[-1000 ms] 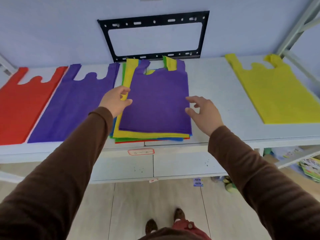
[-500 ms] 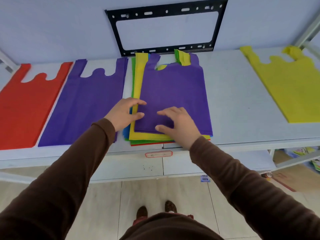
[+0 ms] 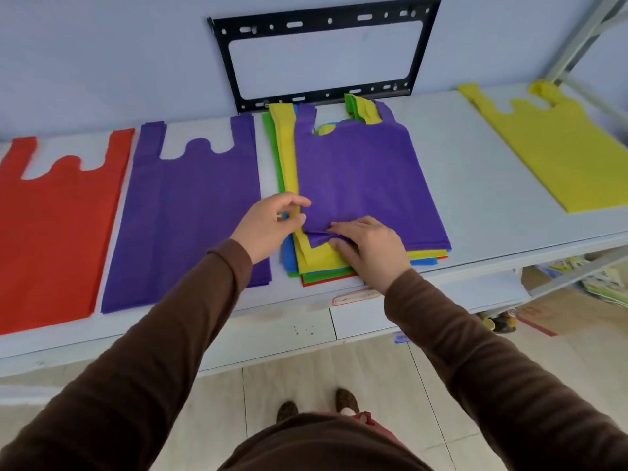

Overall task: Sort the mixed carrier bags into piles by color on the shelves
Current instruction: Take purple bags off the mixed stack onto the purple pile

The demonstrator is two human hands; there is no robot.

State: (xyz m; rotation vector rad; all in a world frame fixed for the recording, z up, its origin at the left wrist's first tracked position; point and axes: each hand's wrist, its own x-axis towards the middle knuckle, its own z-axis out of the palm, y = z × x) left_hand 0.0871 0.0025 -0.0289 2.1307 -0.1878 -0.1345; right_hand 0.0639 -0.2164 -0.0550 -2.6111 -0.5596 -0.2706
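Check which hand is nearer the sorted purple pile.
Left. The left hand sits at the gap between the sorted purple pile and the mixed stack; the right hand pinches the top purple bag farther right.

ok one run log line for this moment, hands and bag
right hand: pinching near corner of top purple bag | left hand: at mixed stack edge, grip unclear | purple pile: waiting left

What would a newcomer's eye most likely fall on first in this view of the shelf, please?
Probably the bright bags on the white shelf: a mixed stack in the middle with a purple bag on top, between a purple pile and red pile on the left and a yellow pile on the right. Next, the right hand pinching up the top bag's near left corner while the left hand hovers at the stack's left edge.
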